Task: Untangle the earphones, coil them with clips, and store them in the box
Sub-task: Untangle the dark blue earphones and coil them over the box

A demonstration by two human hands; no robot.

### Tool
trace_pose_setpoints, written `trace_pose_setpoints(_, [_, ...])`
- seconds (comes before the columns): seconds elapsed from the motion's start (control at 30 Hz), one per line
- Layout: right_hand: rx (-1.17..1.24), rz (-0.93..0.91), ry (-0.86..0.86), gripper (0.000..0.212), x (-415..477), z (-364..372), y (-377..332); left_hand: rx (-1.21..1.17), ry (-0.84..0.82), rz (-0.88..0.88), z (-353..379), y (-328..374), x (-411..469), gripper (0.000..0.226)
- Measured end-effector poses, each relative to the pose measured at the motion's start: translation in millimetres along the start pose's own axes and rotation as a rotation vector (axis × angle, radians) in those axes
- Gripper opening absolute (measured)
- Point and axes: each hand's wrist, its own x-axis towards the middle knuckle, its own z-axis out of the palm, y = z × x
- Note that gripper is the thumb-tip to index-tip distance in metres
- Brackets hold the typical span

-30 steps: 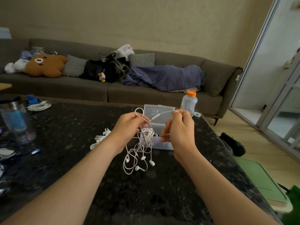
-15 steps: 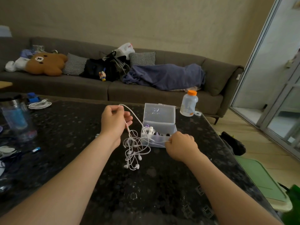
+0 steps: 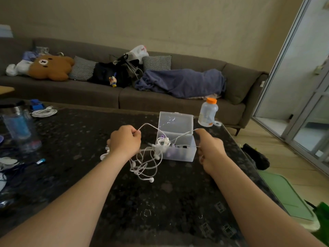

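A tangle of white earphones lies on the dark speckled table just left of a clear plastic box whose lid stands open. More white cable and some purple items sit inside the box. My left hand pinches one white cord that arcs up toward the box. My right hand, to the right of the box, holds another strand stretched across the box front. White clips peek out behind my left wrist.
A clear bottle with an orange cap stands behind the box near the table's far right edge. A blue tumbler, a coiled white cable and small items lie at the left. A sofa runs behind the table.
My hands have dropped from chest height and spread apart: the left went left with a cord, the right swung down and out to the box's right side. The tangle now rests on the table.
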Motion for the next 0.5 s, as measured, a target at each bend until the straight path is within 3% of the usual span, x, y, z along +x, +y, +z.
trace_pose_setpoints(0.07, [0.201, 0.028, 0.02, 0.024, -7, 2, -3, 0.142, -0.041, -0.032, 2, -2, 1, 0.037])
trace_pose_setpoints(0.2, [0.489, 0.114, -0.02, 0.036, -10, 2, -12, 0.371, -0.115, -0.074, 3, -7, 2, 0.046])
trace_pose_setpoints(0.33, [0.202, 0.16, -0.12, 0.04, -3, -5, -5, 0.43, -0.106, -0.106, 4, -15, 6, 0.048])
trace_pose_setpoints(0.5, [-0.338, -0.125, 0.016, 0.034, 9, -4, 2, 0.416, -0.125, -0.082, 5, -10, 3, 0.045])
